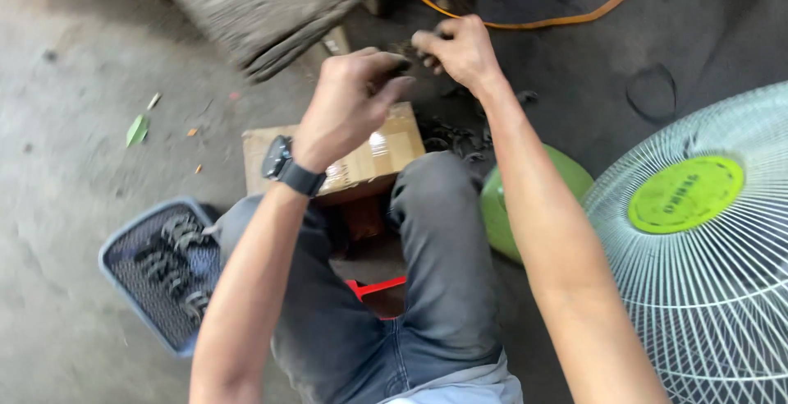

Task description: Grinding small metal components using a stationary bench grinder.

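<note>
My left hand (pixel 353 96) and my right hand (pixel 458 47) meet above a cardboard box (pixel 392 148), both pinching a small dark metal part (pixel 404 57) between the fingertips. A black watch sits on my left wrist. Past the box, a pile of dark metal rings (pixel 451 137) lies on the floor. The part itself is mostly hidden by my fingers.
A blue mesh basket (pixel 127 248) at my left knee holds several dark ring parts. A white fan with a green hub (pixel 698 231) stands at the right beside a green round object (pixel 501 207). An orange hose (pixel 566 18) and a grey sack (pixel 263 2) lie ahead.
</note>
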